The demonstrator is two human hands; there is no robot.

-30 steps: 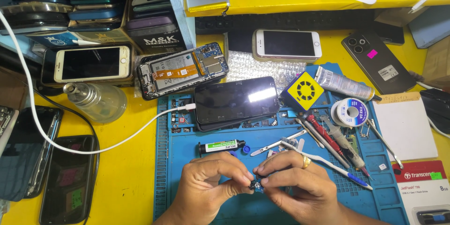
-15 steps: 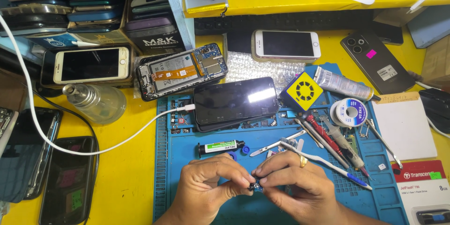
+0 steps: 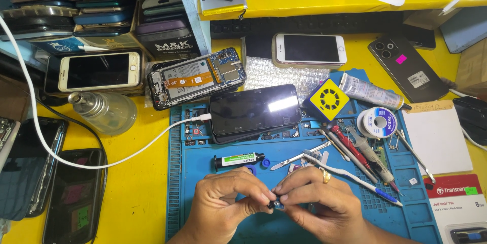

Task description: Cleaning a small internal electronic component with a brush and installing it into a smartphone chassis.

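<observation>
My left hand (image 3: 223, 208) and my right hand (image 3: 324, 208) meet over the blue work mat (image 3: 213, 183) near its front edge. Between their fingertips they pinch a tiny dark electronic part (image 3: 276, 204), mostly hidden by the fingers. A gold ring sits on my right hand. Just beyond the hands lie a small green-labelled tube (image 3: 238, 160) and metal tweezers (image 3: 299, 155). Further back on the mat, a black phone (image 3: 253, 109) lies screen up with a white cable (image 3: 101, 157) plugged into its left end.
An opened phone showing its board (image 3: 195, 77) lies behind the mat, beside a glass bottle (image 3: 104, 112). Screwdrivers and a toothbrush (image 3: 355, 173), a solder spool (image 3: 378, 122) and a yellow square tool (image 3: 328, 100) crowd the mat's right. Several phones ring the yellow table (image 3: 137, 193).
Both hands stay together over the mat's front, with only slight finger shifts around the small part. Nothing else has moved.
</observation>
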